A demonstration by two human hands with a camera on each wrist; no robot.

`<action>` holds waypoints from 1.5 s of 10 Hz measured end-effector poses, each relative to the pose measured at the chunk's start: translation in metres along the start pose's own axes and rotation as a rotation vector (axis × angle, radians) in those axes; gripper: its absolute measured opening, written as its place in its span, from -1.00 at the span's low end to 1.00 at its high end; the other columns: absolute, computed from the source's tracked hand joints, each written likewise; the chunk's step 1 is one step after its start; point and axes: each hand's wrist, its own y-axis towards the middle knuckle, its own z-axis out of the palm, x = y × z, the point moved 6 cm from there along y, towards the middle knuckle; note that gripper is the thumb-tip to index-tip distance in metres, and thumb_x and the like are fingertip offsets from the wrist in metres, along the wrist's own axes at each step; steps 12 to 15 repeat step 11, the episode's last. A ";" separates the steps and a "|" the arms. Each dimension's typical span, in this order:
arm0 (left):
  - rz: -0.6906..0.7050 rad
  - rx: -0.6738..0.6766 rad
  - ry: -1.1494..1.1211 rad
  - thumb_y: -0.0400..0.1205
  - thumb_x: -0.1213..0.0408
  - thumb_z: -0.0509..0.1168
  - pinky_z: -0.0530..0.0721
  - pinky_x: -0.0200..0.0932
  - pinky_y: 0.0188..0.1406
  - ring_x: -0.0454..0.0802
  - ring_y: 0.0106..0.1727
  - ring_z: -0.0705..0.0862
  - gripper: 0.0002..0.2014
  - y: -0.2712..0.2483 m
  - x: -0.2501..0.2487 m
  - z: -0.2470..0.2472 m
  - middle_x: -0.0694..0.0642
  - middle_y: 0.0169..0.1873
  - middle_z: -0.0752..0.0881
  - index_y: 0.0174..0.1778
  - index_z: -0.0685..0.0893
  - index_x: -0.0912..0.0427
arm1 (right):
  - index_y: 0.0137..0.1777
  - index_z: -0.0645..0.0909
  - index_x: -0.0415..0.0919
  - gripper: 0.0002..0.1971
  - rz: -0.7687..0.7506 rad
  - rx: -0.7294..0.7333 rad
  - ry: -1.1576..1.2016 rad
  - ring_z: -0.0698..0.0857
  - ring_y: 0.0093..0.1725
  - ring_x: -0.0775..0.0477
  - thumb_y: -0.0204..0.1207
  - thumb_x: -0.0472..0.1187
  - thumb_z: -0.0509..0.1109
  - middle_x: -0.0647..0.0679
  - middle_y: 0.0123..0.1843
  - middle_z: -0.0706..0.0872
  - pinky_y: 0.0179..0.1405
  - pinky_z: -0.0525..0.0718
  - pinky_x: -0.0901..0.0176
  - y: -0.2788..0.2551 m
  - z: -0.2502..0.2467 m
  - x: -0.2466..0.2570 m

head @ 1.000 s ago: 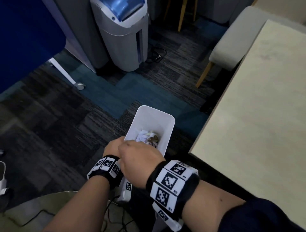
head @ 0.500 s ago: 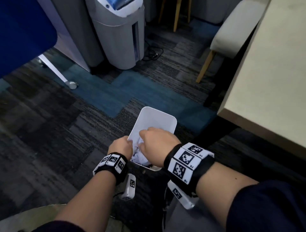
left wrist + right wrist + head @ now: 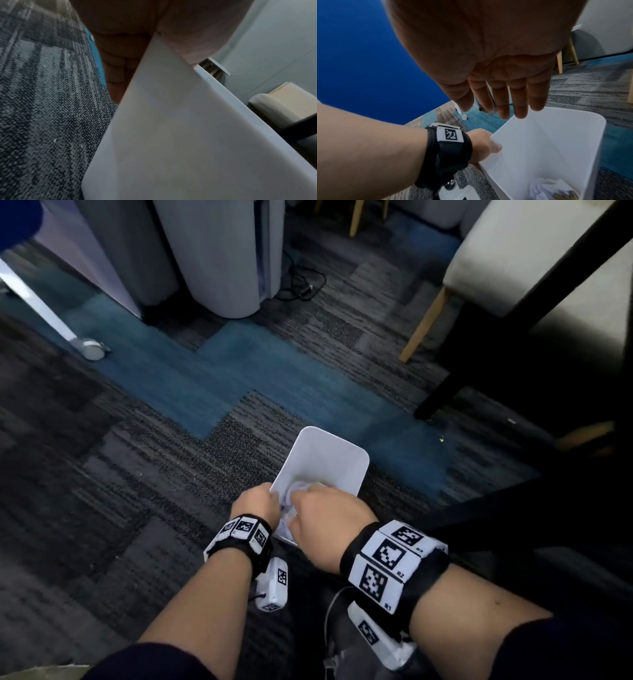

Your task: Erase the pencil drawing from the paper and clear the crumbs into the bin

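The white bin (image 3: 337, 453) stood on the dark carpet, a tall rectangular tub with rounded corners and an open top. Crumpled white paper (image 3: 544, 187) lay at its bottom beside some brownish scrap.

The floor (image 3: 144, 460) is carpet tile, mostly dark grey with fine pale streaks, crossed by a stepped band of blue tiles running from the upper left of the frame toward the right. A white bin (image 3: 329, 463) is at lower centre, over the edge of the blue band. Whether it rests on the carpet cannot be told. At the top stands a tall pale grey machine (image 3: 219, 258), with a black cable (image 3: 301, 285) looped on the carpet just beside it. A white caster foot (image 3: 91, 348) sits at the left. A pale wooden chair leg (image 3: 423, 326) and a black table leg (image 3: 445, 392) stand at the right.
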 end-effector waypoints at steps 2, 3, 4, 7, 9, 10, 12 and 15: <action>0.051 -0.039 0.001 0.75 0.13 0.12 0.62 -0.01 0.12 0.29 0.17 0.71 -0.67 0.030 -0.009 0.005 0.34 0.12 0.77 0.22 0.70 0.21 | 0.37 0.52 -0.18 -0.67 0.032 -0.044 -0.068 0.61 0.34 -0.27 0.68 -0.09 0.18 -0.25 0.37 0.63 0.30 0.56 -0.01 0.016 0.013 -0.011; 0.084 -0.004 -0.032 0.74 0.11 0.13 0.66 0.01 0.17 0.29 0.18 0.70 -0.66 0.029 -0.017 0.001 0.35 0.15 0.76 0.25 0.68 0.22 | 0.49 0.43 -0.17 -0.61 0.025 -0.067 -0.072 0.60 0.36 -0.20 0.70 -0.10 0.16 -0.16 0.36 0.63 0.33 0.53 0.03 0.012 0.009 -0.007; 0.121 -0.038 -0.056 0.70 0.05 0.21 0.63 0.04 0.29 0.25 0.31 0.67 -0.58 0.010 -0.023 -0.022 0.27 0.30 0.72 0.44 0.61 0.11 | 0.39 0.48 -0.15 -0.67 0.031 -0.092 -0.027 0.59 0.35 -0.24 0.69 -0.10 0.17 -0.17 0.32 0.63 0.35 0.57 -0.05 0.004 -0.007 0.000; 0.493 -0.525 -0.107 0.73 0.13 0.26 0.61 0.00 0.20 0.19 0.23 0.69 -0.74 -0.157 -0.074 -0.207 0.18 0.15 0.78 0.21 0.78 0.12 | -0.12 0.28 0.01 -0.82 -0.141 -0.502 0.078 0.59 0.04 -0.17 0.74 -0.03 0.10 0.01 -0.11 0.49 -0.14 0.41 0.02 -0.102 -0.119 0.055; 0.944 -0.837 -0.318 0.69 0.11 0.25 0.63 0.00 -0.16 0.06 -0.17 0.70 -0.75 -0.333 -0.167 -0.307 0.04 -0.28 0.75 -0.12 0.78 0.14 | -0.13 0.54 -0.10 -0.80 -0.298 -0.898 0.206 0.58 -0.15 -0.07 0.68 -0.05 0.23 0.03 -0.20 0.60 -0.13 0.54 -0.06 -0.248 -0.223 0.065; 1.141 -0.858 -0.307 0.69 0.13 0.22 0.52 -0.02 -0.30 -0.02 -0.33 0.54 -0.72 -0.404 -0.236 -0.303 0.01 -0.43 0.62 -0.25 0.69 0.18 | -0.32 0.51 -0.05 -0.77 -0.295 -1.081 0.299 0.54 -0.31 0.05 0.59 -0.14 0.31 0.07 -0.39 0.57 -0.29 0.53 0.14 -0.319 -0.268 0.033; 1.240 -0.734 -0.228 0.62 0.08 0.09 0.52 0.02 -0.36 0.08 -0.34 0.55 -0.69 -0.444 -0.292 -0.262 0.03 -0.42 0.62 -0.24 0.62 0.18 | -0.42 0.45 -0.10 -0.69 -0.123 -1.120 0.276 0.47 -0.38 0.05 0.57 -0.15 0.33 0.05 -0.49 0.50 -0.38 0.40 0.16 -0.369 -0.295 -0.016; 1.240 -0.734 -0.228 0.62 0.08 0.09 0.52 0.02 -0.36 0.08 -0.34 0.55 -0.69 -0.444 -0.292 -0.262 0.03 -0.42 0.62 -0.24 0.62 0.18 | -0.42 0.45 -0.10 -0.69 -0.123 -1.120 0.276 0.47 -0.38 0.05 0.57 -0.15 0.33 0.05 -0.49 0.50 -0.38 0.40 0.16 -0.369 -0.295 -0.016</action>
